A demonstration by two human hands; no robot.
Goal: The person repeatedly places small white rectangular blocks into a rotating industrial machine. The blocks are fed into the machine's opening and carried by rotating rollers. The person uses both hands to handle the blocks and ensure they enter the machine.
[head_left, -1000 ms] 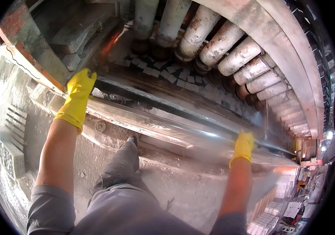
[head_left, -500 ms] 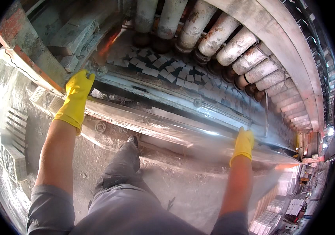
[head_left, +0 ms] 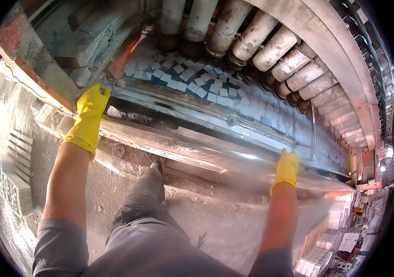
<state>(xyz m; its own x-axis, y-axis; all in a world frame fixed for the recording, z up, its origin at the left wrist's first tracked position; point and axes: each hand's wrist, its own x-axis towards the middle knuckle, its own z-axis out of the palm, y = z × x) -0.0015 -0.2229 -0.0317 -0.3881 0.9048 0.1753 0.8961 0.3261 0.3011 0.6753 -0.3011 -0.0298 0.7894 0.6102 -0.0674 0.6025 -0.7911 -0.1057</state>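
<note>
Yellow rubber gloves cover both hands, and my arms are spread wide over the front of a large machine. My left hand (head_left: 92,102) has its fingers bent over the machine's metal rail (head_left: 169,138) at the left end, beside an orange-edged upright. Farther right, my right hand (head_left: 287,167) is closed over the same side, its fingertips hidden behind the edge. Beyond the rail, many small pale square tiles (head_left: 200,82) lie scattered on a dark, bluish, wet-looking bed. A row of thick, crusted cylinders (head_left: 251,38) stands above them.
A curved pale beam (head_left: 344,51) arches over the cylinders. At left, a slatted pallet (head_left: 20,147) and a light crate (head_left: 18,191) rest on the dusty floor. White stacked blocks (head_left: 319,254) stand at lower right. A thin upright rod (head_left: 313,131) rises near my right hand.
My hands hold almost the same places. The bed around the tiles looks brighter and bluer, and more pale tiles show toward the right.
</note>
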